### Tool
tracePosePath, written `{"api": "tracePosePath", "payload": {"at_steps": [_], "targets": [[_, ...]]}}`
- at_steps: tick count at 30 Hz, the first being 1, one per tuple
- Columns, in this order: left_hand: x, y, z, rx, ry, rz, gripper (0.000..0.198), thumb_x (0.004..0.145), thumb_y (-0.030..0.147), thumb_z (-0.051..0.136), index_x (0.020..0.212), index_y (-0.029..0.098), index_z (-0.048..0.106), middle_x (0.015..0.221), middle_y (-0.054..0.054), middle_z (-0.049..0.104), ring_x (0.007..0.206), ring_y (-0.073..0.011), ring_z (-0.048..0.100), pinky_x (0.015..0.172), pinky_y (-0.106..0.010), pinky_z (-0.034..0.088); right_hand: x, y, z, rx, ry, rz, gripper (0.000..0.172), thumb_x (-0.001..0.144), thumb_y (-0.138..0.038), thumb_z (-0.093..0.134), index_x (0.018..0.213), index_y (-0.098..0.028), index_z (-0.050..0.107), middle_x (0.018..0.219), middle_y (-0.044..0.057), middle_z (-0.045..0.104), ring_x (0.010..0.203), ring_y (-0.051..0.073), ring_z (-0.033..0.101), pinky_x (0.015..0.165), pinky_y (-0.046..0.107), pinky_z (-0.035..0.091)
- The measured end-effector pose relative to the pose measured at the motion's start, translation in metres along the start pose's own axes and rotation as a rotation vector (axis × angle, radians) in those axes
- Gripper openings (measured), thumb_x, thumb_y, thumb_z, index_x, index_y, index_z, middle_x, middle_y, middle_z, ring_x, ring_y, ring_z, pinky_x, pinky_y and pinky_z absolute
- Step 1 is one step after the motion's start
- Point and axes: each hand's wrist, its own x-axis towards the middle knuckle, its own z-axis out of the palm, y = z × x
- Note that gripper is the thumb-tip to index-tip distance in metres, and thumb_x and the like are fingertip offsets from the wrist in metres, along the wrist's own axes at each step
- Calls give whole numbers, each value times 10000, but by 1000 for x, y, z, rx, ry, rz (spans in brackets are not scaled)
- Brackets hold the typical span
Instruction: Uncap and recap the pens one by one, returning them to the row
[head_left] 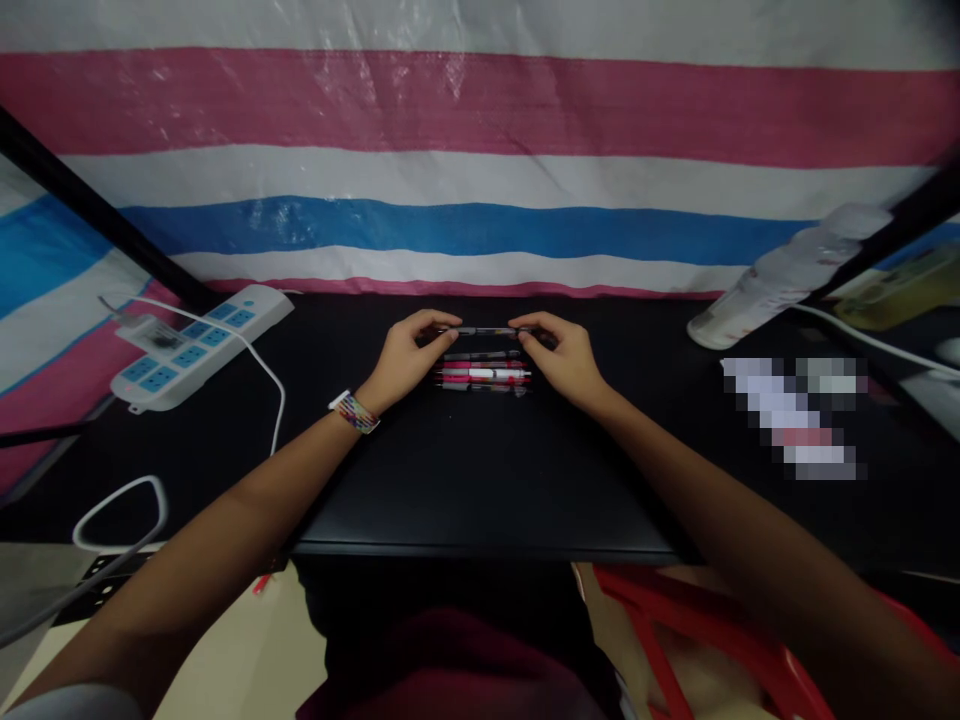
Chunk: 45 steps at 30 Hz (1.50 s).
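Observation:
Both my hands reach to the far middle of a black table (480, 470). My left hand (409, 355) and my right hand (566, 355) each pinch one end of a dark pen (487, 330), holding it level just above the table. Right below it several pens (484, 374) lie side by side in a row, red, white and dark ones. A beaded band sits on my left wrist.
A white power strip (199, 343) with blue sockets lies at the left, its white cable (262, 365) looping to the table's edge. A white bottle (787, 272) lies tilted at the right. A striped tarp (480, 160) backs the table. A red chair (675, 620) shows below.

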Motion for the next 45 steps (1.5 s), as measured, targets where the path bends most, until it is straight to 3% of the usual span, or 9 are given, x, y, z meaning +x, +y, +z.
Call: {"api": "tracePosePath", "payload": {"at_steps": [4, 11, 30, 45], "targets": [[0, -2, -2, 172, -13, 40, 123, 968, 298, 754, 1026, 257, 854, 1035, -73, 825, 947, -242, 734, 885, -416, 566, 0, 6, -4, -170, -74, -47, 214, 917, -237, 723, 1066, -318, 854, 1003, 35, 815, 981, 284, 733, 1037, 528, 556], [-1, -5, -2, 319, -87, -61, 117, 960, 236, 741, 1019, 241, 842, 1061, -61, 831, 991, -250, 740, 948, -430, 551, 1, 14, -7, -440, -200, -138, 255, 937, -154, 622, 1028, -233, 846, 1035, 79, 827, 1017, 291, 741, 957, 475, 566], [-3, 1, -1, 441, -154, -1, 158, 950, 173, 714, 991, 253, 843, 1000, -40, 805, 978, -254, 695, 971, -452, 526, -5, 13, -3, -551, -221, -239, 312, 1004, -162, 547, 1111, -197, 838, 1027, 121, 752, 1037, 317, 693, 960, 520, 580], [-2, 5, -1, 454, -173, 16, 145, 981, 233, 677, 1003, 245, 820, 1018, -49, 807, 986, -258, 697, 965, -461, 525, -17, -1, 1, -667, -239, -269, 334, 1037, -185, 534, 1299, -178, 741, 1183, 165, 736, 1118, 346, 683, 991, 550, 611]]}}
